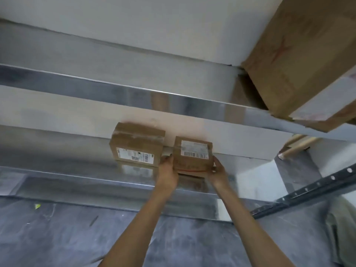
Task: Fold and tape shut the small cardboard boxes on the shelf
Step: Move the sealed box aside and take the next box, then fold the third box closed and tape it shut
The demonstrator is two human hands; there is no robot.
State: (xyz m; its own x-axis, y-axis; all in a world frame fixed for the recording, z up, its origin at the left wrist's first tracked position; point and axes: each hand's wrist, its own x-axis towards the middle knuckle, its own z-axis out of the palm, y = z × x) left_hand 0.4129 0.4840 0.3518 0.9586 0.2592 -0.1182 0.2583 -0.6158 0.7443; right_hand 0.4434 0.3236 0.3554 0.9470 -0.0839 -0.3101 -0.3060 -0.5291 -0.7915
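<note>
Head view shows metal shelf (pixel 57 160) against white wall (pixel 134 26).

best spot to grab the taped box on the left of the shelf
Probably its two end faces, one hand each, reaching in from the front: the taped box sits back by the wall and its top is flat. The held barcode box sits close to its right end.

— What colours are up there?
— The right box (pixel 192 160) is brown, its label (pixel 194 150) white with black barcode stripes. The left box (pixel 134 143) is brown too.
— And the shelf (pixel 77 180)?
— Shiny silver. The floor (pixel 57 237) is dark grey.
</note>
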